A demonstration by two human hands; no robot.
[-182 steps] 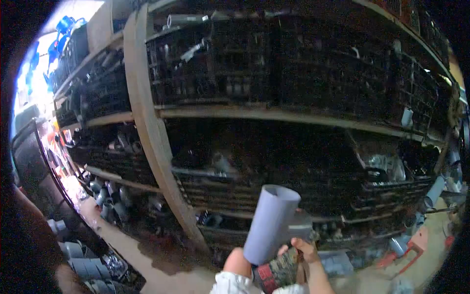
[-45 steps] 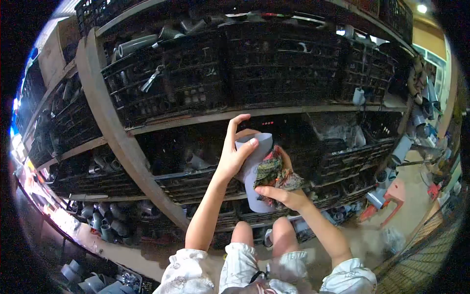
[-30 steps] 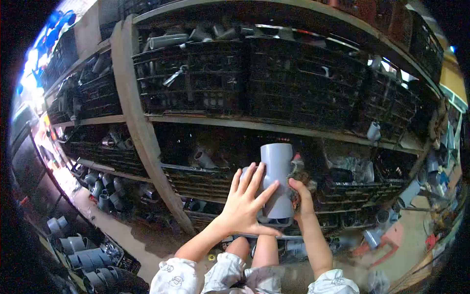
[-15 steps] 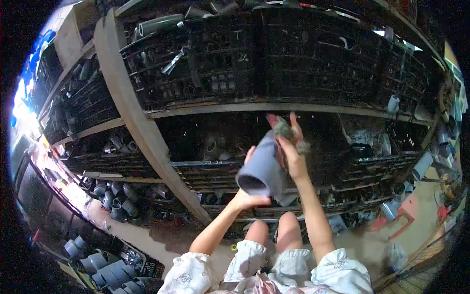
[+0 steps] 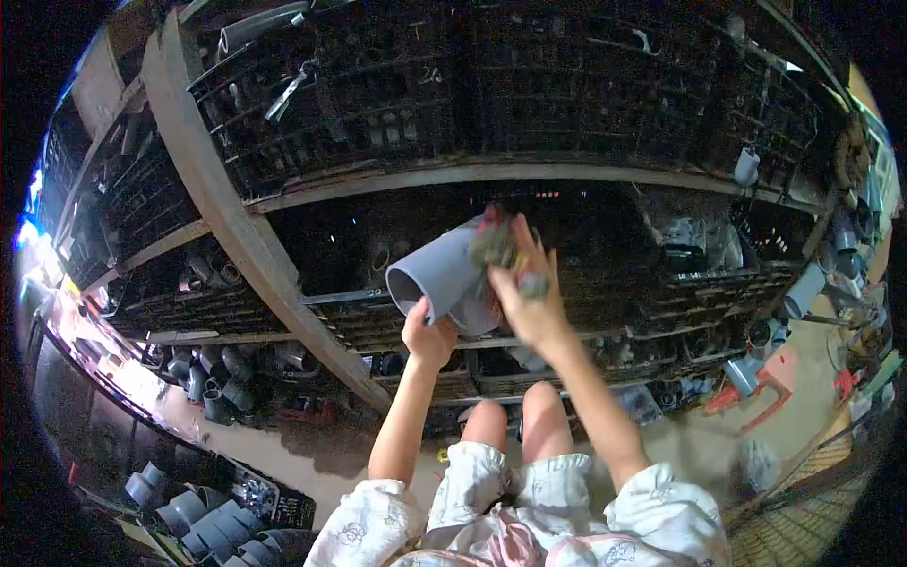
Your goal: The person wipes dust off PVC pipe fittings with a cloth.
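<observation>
A grey plastic pipe fitting (image 5: 436, 267), which looks like a tee, is held up in front of the dark shelves with its wide opening facing left. My left hand (image 5: 428, 337) grips it from below, the thumb hooked over the rim of the opening. My right hand (image 5: 531, 300) is closed around a crumpled, multicoloured rag (image 5: 495, 248) and presses it against the fitting's far right end. The rag and right fingers are slightly blurred, and the rag hides that end of the fitting.
Shelves with black crates (image 5: 378, 123) of fittings stand ahead, behind a wooden post (image 5: 222, 189). More grey fittings (image 5: 222, 524) lie at lower left. A red plastic stool (image 5: 770, 383) sits on the floor at right. My knees are below my hands.
The fitting has swung from pointing down toward me to lying more level, opening to the left. My left hand shifted to its rim; the rag moved left with my right hand.
</observation>
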